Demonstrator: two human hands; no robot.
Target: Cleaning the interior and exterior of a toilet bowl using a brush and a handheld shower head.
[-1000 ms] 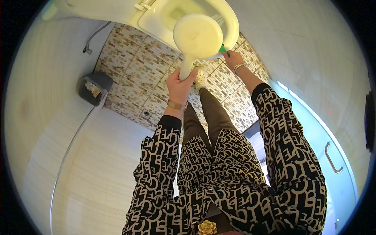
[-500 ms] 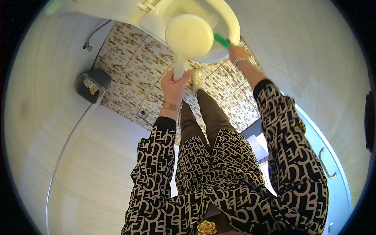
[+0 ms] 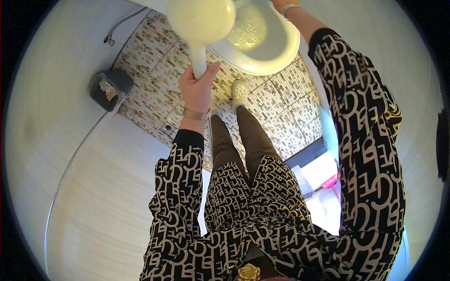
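In front of me my left hand (image 3: 196,89) is closed around the handle of a white long-handled water dipper (image 3: 202,21). Its round bowl is tilted, with the outside facing me, and is cut off by the top edge. Beside and behind it is a white oval toilet bowl (image 3: 276,56), where rippling, bubbly water (image 3: 248,33) shows. My right hand (image 3: 282,4) is at the top edge of the view, by the far right of the toilet rim. Its fingers are out of sight, so what it holds, if anything, is hidden.
A dark waste bin (image 3: 111,89) with crumpled paper stands at the left wall. Above it hangs a hose with a nozzle (image 3: 110,41). The patterned tile floor (image 3: 154,56) has a small drain (image 3: 166,127). A pink object (image 3: 331,180) lies behind me on the right.
The dipper has moved left and up, away from over the bowl, uncovering the water. My right hand has moved up to the top edge; the green stick it gripped is out of sight.
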